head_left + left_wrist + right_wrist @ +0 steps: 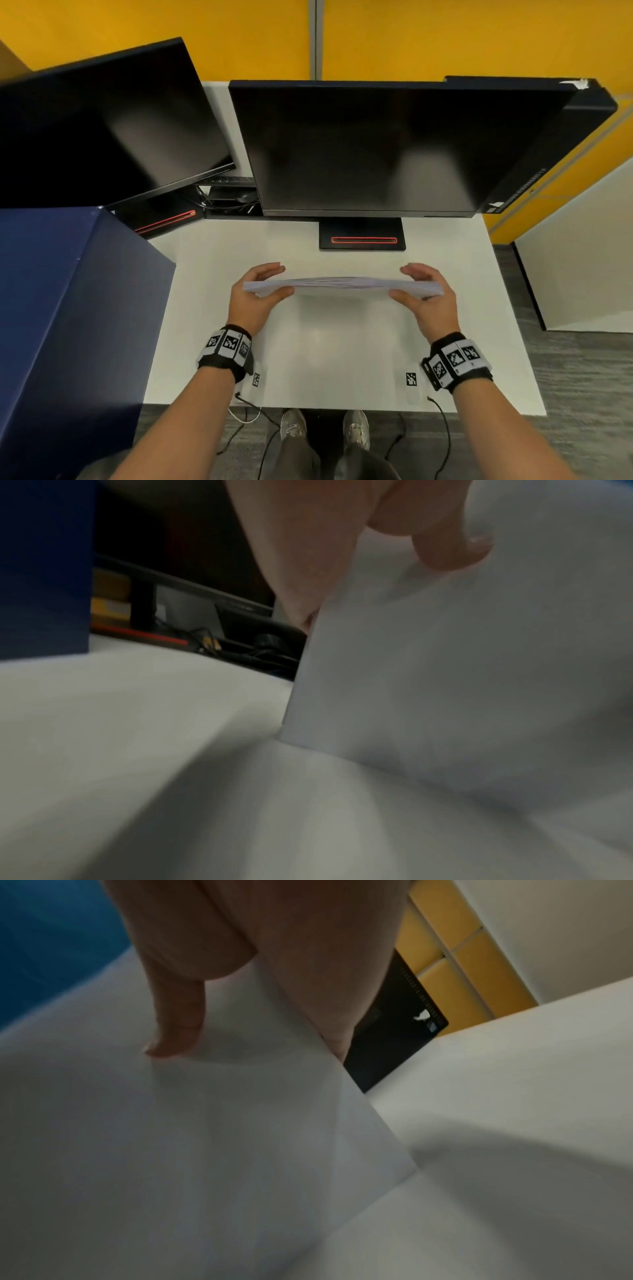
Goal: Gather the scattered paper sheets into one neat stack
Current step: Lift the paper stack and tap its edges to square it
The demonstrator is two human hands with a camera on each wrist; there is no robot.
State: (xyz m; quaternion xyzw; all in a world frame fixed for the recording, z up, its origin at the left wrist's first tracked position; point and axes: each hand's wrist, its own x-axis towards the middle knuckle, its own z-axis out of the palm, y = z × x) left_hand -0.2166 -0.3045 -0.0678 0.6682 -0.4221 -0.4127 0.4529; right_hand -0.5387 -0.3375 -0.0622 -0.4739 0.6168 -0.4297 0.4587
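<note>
Stack of white paper sheets (342, 286) stands on its long edge on the white desk (342, 359), in front of the centre black monitor (359, 147). Left hand (255, 291) grips its left end, right hand (426, 294) its right end, thumbs near side, fingers far side; a dark blue box (68, 308) stands to the left

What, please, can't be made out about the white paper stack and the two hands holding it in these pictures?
- Sheet count: in the head view the white paper stack shows only its thin top edge.
- Bottom edge meeting the white desk: both wrist views are blurred.
- Left hand fingers: behind the sheets; the left wrist view shows only the thumb.
- Right hand grip: likewise hidden behind the paper.
</note>
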